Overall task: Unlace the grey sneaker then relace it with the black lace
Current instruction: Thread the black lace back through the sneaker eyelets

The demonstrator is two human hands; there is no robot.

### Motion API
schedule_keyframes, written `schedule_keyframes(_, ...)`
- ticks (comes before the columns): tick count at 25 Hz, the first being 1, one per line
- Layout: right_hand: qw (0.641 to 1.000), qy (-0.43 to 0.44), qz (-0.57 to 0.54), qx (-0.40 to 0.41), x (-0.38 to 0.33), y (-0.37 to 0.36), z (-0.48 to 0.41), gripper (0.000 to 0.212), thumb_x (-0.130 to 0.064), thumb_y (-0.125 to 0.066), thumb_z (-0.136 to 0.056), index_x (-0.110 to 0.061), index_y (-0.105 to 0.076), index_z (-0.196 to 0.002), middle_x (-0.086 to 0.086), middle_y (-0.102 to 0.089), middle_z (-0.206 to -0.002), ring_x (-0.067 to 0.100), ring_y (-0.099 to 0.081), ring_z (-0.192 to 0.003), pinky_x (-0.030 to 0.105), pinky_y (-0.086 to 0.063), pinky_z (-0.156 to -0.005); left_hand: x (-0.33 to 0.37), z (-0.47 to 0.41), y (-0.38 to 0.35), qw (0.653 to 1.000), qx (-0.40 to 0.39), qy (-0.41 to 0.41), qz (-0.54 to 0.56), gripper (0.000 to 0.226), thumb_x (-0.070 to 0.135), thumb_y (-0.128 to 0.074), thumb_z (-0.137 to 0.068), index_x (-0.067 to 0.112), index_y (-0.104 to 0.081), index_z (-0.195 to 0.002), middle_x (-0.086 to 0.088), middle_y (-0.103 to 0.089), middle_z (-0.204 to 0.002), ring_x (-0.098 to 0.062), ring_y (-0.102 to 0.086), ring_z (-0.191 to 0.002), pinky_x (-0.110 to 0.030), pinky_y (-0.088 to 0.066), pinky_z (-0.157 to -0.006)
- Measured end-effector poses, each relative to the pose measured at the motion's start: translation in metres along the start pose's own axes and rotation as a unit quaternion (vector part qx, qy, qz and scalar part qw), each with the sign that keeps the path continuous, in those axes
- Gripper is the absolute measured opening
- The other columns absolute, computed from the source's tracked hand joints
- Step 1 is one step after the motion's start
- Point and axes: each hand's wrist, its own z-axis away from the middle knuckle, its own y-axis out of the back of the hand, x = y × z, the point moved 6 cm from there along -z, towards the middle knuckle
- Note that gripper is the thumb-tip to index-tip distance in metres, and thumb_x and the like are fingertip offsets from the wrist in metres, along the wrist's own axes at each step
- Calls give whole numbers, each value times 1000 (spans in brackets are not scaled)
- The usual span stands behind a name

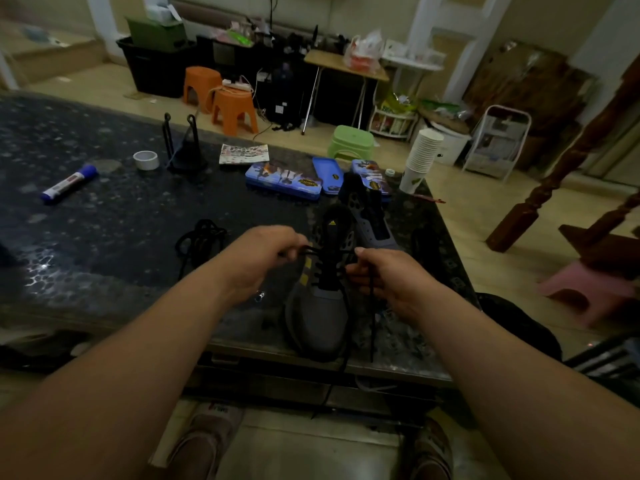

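Fingers [293, 247] of the left hand [263, 259] are curled, pinching one strand of the lace [372, 323]; right hand [388, 277] grips the other strand; sneaker [318, 313] sits at the table [104, 220] edge, directly between both hands; long axis runs toe toward the person, heel away; hands judged equally near; slack hangs over the edge.

arms: shown bare | feet: soft slip-on shoes are worn | left shoe [204, 441]: pale beige, lettering printed near opening | right shoe [431, 448]: seen browner, dim
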Motion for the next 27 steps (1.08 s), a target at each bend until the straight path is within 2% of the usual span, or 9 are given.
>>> schedule_keyframes(3, 1000, 1, 22, 14, 2, 1, 3, 18, -30, -64, -101, -14, -69, -96, 8, -78, -91, 23, -74, -91, 35, -54, -78, 6, -1, 16, 990, 36, 3, 137, 31, 5, -50, -93, 9, -59, -64, -8, -55, -67, -19, -58, -69, -36, -49, -77)
schedule_keyframes(7, 998, 19, 57, 33, -4, 0, 6, 18, -32, -63, -102, -16, -65, -92, 5, -77, -88, 25, -72, -90, 36, -49, -75, -12, -3, 14, 958, 6, 41, -284, 35, 43, -60, -99, 14, -59, -81, -5, -64, -69, -18, -57, -59, -32, -45, -62)
schedule_keyframes(11, 996, 29, 78, 28, -8, -4, 6, 19, -32, -60, -103, -15, -65, -96, 5, -76, -91, 24, -72, -87, 35, -51, -76, -14, -15, -7, 922, -20, -13, -386, 37, 52, -61, -99, 19, -63, -84, -2, -68, -76, -19, -62, -71, -35, -50, -67)
schedule_keyframes(13, 996, 30, 75, 28, -7, -3, 4, 19, -31, -61, -103, -14, -64, -94, 7, -75, -89, 24, -71, -85, 34, -51, -76, -5, -16, -12, 958, -11, -44, -282, 31, 35, -62, -102, 17, -60, -77, -2, -63, -73, -18, -57, -70, -33, -45, -65)
schedule_keyframes(15, 998, 23, 59, 29, -6, 1, 5, 19, -29, -62, -103, -14, -63, -91, 7, -71, -82, 24, -68, -79, 31, -52, -70, 6, -17, 1, 997, 69, -38, 8, 27, 19, -57, -99, 16, -63, -73, -5, -65, -75, -22, -62, -78, -34, -50, -75)
schedule_keyframes(18, 998, 19, 41, 34, -6, 4, 7, 21, -26, -62, -103, -9, -66, -92, 2, -55, -64, 18, -56, -61, 26, -50, -61, 5, -17, 26, 950, 139, -15, 278, 18, 12, -50, -94, 12, -54, -76, -5, -58, -62, -24, -59, -61, -39, -60, -75)
schedule_keyframes(20, 998, 30, 37, 40, -8, 5, 6, 23, -25, -60, -104, -6, -70, -95, 0, -49, -60, 16, -50, -57, 27, -48, -63, 0, -21, 33, 986, 160, -32, 41, 17, 29, -63, -91, 18, -51, -84, -1, -54, -65, -22, -51, -57, -38, -53, -66)
schedule_keyframes(23, 996, 58, 48, 48, -15, 3, 8, 26, -25, -61, -104, -2, -72, -98, 4, -50, -64, 18, -52, -62, 33, -47, -68, -15, -25, 1, 929, 52, -47, -363, 33, 54, -72, -90, 25, -59, -100, 7, -61, -86, -16, -61, -81, -34, -49, -71)
schedule_keyframes(27, 992, 83, 78, 62, -21, 1, 11, 29, -29, -62, -104, -2, -72, -98, 6, -62, -74, 19, -62, -71, 27, -55, -67, -6, -27, -1, 920, 66, -77, -379, 26, 37, -65, -98, 22, -61, -77, 1, -64, -76, -24, -64, -78, -36, -49, -67)
